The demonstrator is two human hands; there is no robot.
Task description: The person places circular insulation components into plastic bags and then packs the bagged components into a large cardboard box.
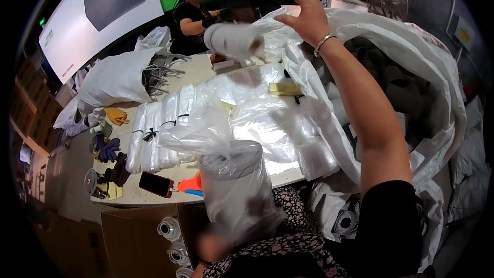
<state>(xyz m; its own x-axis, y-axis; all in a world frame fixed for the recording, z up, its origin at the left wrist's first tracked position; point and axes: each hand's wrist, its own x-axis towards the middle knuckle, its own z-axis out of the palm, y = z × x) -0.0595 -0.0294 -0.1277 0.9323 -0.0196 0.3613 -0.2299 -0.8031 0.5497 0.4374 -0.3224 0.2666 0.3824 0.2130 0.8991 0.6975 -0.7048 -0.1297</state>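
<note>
Cylinder [232, 190] just above left hand [212, 245]

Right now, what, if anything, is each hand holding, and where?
Left hand: seemingly the bagged cylinder, at its lower end; blur hides the grip. Right hand: nothing, open.

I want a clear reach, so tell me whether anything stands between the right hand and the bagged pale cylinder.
Only the clear bag, whose film covers the pale cylinder; nothing else visible blocks the open right hand.

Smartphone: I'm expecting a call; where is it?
In the head view, the smartphone lies left of centre on the table, between a dark glove and the bagged cylinder.
</note>
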